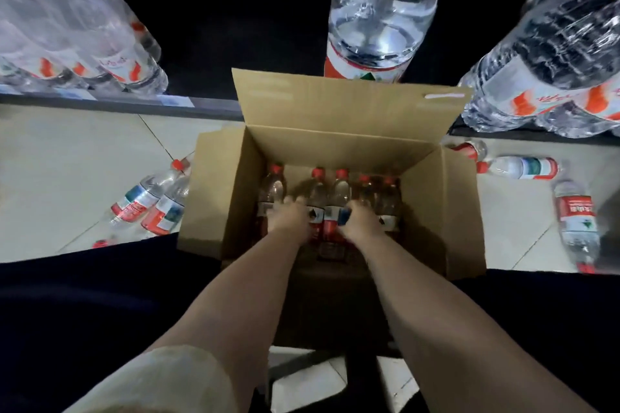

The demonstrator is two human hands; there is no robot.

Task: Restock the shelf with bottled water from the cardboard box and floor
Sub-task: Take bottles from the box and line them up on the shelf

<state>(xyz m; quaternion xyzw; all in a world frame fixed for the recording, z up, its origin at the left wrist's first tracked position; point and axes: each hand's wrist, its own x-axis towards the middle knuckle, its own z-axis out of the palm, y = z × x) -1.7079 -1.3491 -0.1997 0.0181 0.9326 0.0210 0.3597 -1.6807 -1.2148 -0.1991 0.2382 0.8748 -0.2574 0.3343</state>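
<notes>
An open cardboard box (335, 104) stands on the floor in front of me, with several red-capped water bottles (340, 191) upright inside. Both my arms reach down into it. My left hand (290, 221) is wrapped around a bottle (273, 188) near the left of the row. My right hand (360, 221) grips a bottle with a red and blue label (335, 218) in the middle. The dark shelf (117, 100) runs behind the box, with large water bottles (380, 17) standing on it.
Loose bottles lie on the tiled floor: a few at the left of the box (151, 204) and others at the right (521, 167), (577, 221). Wrapped packs of big bottles fill the shelf at left (77, 37) and right (550, 64). My dark-clothed legs flank the box.
</notes>
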